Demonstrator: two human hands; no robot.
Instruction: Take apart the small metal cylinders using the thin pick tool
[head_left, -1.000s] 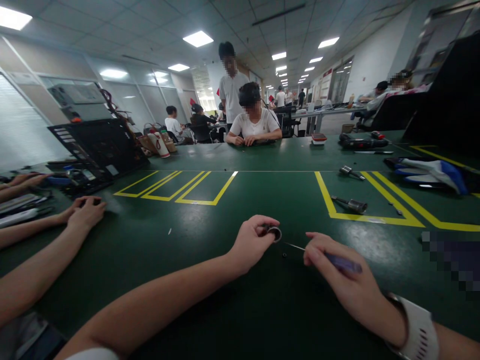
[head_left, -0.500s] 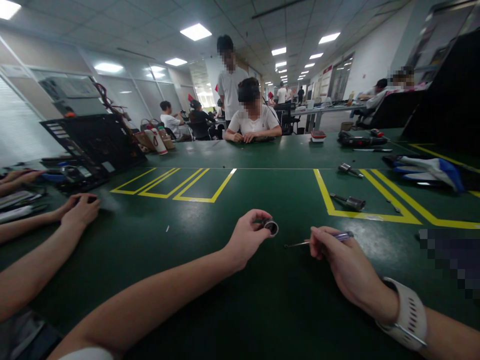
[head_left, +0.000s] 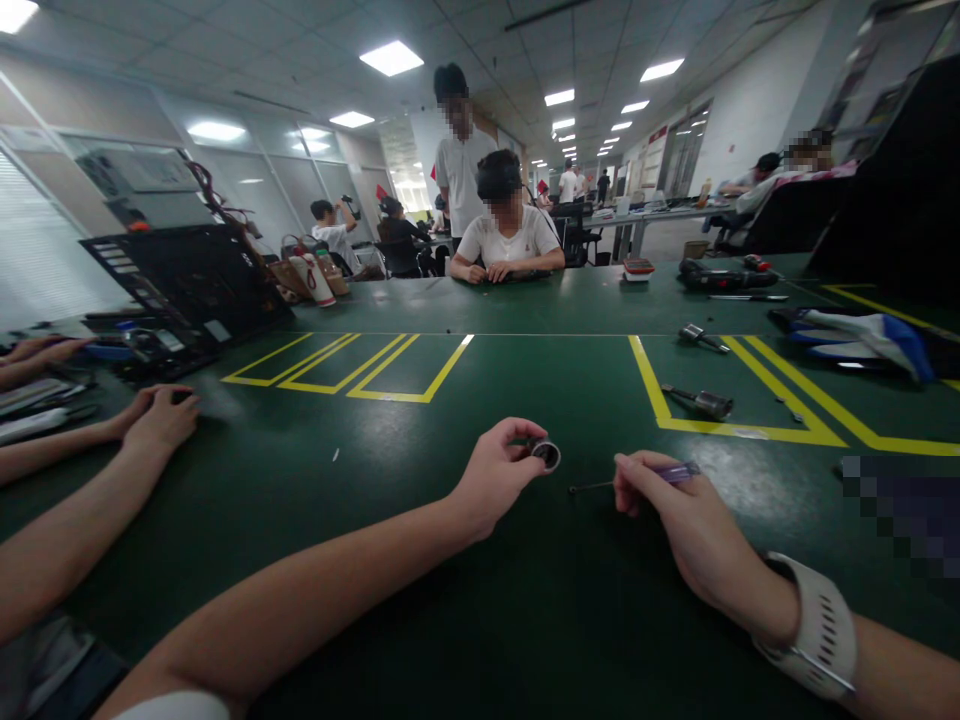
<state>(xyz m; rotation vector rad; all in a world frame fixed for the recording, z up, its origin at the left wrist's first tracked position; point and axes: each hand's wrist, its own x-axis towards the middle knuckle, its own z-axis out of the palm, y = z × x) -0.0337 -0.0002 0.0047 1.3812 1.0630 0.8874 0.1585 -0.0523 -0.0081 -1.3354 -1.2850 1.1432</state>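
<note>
L hand (head_left: 495, 475) grip pinching small ring (head_left: 545, 456) at fingertips, R hand (head_left: 675, 510) grip clenched on screwdriver (head_left: 637, 478)

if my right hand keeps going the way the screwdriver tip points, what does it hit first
Probably the left hand, which holds the small metal ring. The screwdriver in the right hand points left toward it; depth is unclear.

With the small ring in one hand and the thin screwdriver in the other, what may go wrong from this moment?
1. The left hand pinches the small round metal part only at the fingertips, above the green table; it might slip and roll away.
2. The right hand holds the thin screwdriver with its tip pointing toward the left hand's fingers; a slip may prick them.
3. A co-worker's hand rests nearby on the same table; a bump could disturb the work.
</note>
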